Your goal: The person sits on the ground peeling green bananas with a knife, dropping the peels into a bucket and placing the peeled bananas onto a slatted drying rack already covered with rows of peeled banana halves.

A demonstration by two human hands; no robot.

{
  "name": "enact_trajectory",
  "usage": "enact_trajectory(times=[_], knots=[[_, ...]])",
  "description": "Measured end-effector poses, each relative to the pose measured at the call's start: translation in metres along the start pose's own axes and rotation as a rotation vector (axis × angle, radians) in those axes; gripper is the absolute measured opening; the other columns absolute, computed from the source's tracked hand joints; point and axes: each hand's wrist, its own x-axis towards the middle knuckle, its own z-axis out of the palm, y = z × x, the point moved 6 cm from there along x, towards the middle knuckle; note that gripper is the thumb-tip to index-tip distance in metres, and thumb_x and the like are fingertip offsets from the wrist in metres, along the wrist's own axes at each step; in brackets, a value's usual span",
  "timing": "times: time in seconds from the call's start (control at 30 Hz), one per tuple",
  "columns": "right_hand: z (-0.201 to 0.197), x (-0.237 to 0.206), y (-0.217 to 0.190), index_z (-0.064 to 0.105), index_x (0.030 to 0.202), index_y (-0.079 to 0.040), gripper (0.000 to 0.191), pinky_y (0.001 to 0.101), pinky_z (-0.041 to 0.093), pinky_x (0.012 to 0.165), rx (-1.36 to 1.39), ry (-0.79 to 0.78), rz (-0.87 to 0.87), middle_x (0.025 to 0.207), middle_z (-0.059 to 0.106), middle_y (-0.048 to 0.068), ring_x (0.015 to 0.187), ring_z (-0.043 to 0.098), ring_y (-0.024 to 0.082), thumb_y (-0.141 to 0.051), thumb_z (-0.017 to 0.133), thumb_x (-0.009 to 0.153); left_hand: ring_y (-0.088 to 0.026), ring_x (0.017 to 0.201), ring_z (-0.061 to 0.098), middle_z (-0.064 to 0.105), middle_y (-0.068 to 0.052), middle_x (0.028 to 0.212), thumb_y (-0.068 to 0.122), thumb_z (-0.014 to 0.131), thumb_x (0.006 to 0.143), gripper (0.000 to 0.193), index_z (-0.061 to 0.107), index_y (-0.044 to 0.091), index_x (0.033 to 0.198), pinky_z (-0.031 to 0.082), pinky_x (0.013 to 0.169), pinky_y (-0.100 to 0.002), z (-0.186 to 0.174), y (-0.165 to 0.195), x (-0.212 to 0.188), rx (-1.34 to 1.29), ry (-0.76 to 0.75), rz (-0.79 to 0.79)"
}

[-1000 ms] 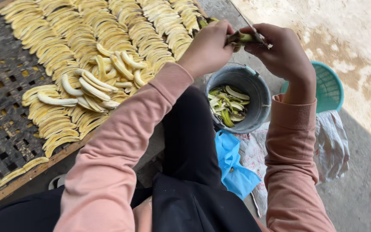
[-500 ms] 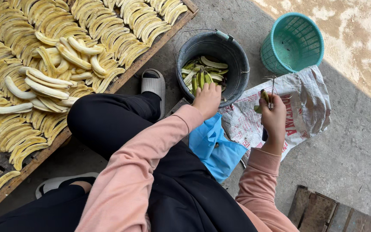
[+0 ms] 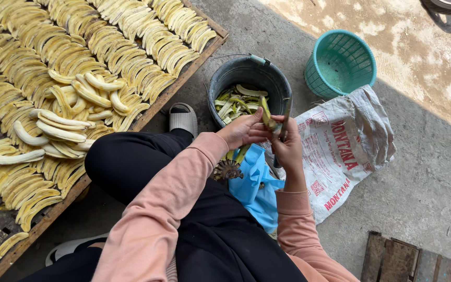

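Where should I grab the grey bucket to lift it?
Probably by the wire handle. It lies folded over the far rim of the grey bucket, with a small grip at the top. Reach from above; the left hand and right hand hover over the near rim.

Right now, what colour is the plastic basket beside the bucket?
Teal green basket, right of the grey bucket; the head view shows it best.

Concrete floor (image 3: 424, 188), grey bucket (image 3: 220, 86), teal basket (image 3: 340, 62), printed sack (image 3: 351, 141), perhaps plastic

Around my work spot
Peeled bananas (image 3: 79, 57) lie in rows on my wooden rack (image 3: 204, 49); a teal basket (image 3: 340, 62) stands near my white sack (image 3: 345, 151)
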Motion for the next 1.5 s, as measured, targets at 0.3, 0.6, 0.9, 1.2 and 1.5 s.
enact_trajectory(times=[0.3, 0.6, 0.9, 1.2, 1.5], knots=[[0.047, 0.060, -0.059, 0.035, 0.168, -0.009, 0.059, 0.0228, 0.046, 0.081, -0.234, -0.096, -0.158, 0.105, 0.054, 0.003, 0.090, 0.051, 0.007, -0.019, 0.054, 0.113, -0.024, 0.092, 0.070, 0.060, -0.017, 0.119, 0.025, 0.064, 0.099, 0.048, 0.036, 0.012, 0.135, 0.061, 0.074, -0.037, -0.023, 0.105, -0.034, 0.103, 0.491, 0.402], [0.096, 0.070, -0.112, 0.037, 0.161, -0.009, 0.061, 0.0415, 0.053, 0.093, -0.708, -0.071, -0.428, 0.123, 0.064, 0.019, 0.108, 0.067, 0.037, -0.021, 0.061, 0.106, -0.039, 0.095, 0.071, 0.059, -0.018, 0.128, 0.016, 0.066, 0.096, 0.038, 0.052, 0.006, 0.130, 0.060, 0.076, -0.045, -0.004, 0.143, -0.060, 1.301, 1.096, 0.825], [0.094, 0.082, -0.094, 0.054, 0.136, -0.002, 0.034, 0.0356, 0.054, 0.077, -0.462, 0.286, -0.419, 0.104, 0.067, 0.013, 0.088, 0.066, 0.022, -0.028, 0.053, 0.115, -0.033, 0.091, 0.073, 0.061, -0.008, 0.120, 0.022, 0.066, 0.099, 0.031, 0.058, 0.016, 0.128, 0.061, 0.068, -0.044, 0.033, 0.153, -0.081, 1.298, 1.044, 0.961], [0.047, 0.141, 0.000, 0.051, 0.116, -0.006, 0.048, 0.0229, 0.038, 0.041, 0.778, -0.181, 0.425, 0.082, 0.053, 0.008, 0.061, 0.049, 0.012, -0.053, 0.045, 0.110, -0.030, 0.143, 0.057, 0.059, -0.005, 0.143, -0.009, 0.057, 0.097, 0.042, 0.048, 0.014, 0.131, 0.054, 0.117, -0.040, 0.019, 0.182, -0.083, 1.099, 0.604, 1.303], [0.018, 0.148, 0.124, 0.037, 0.133, -0.013, 0.054, 0.0259, 0.041, 0.043, 0.533, 0.170, 0.703, 0.080, 0.051, 0.009, 0.058, 0.048, 0.014, -0.057, 0.045, 0.103, -0.020, 0.134, 0.057, 0.045, -0.008, 0.152, 0.007, 0.054, 0.107, 0.052, 0.024, 0.020, 0.147, 0.057, 0.107, -0.039, -0.049, 0.193, -0.076, -0.150, 0.523, 1.278]])
